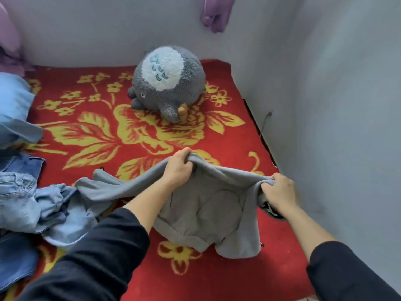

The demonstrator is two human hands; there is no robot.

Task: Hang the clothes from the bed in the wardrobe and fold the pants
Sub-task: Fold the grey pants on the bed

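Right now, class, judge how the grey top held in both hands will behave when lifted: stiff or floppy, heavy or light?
Probably floppy: the grey top sags between the left hand and right hand. Likely light, since fingers curled on its edge lift it. Its sleeve, trailing towards the jeans, may drag.

Pale grey painted walls (338, 105) meet in a corner around a bed (227, 283) spread with a red, yellow-flowered blanket (65, 118).

Jeans (19, 198) and blue pillow (13, 101): cut off by left edge. Purple cloth (214, 14): cut off by top edge. Black-and-white item (269, 210): mostly hidden behind grey garment (206, 213) and right hand (280, 192); unidentifiable.
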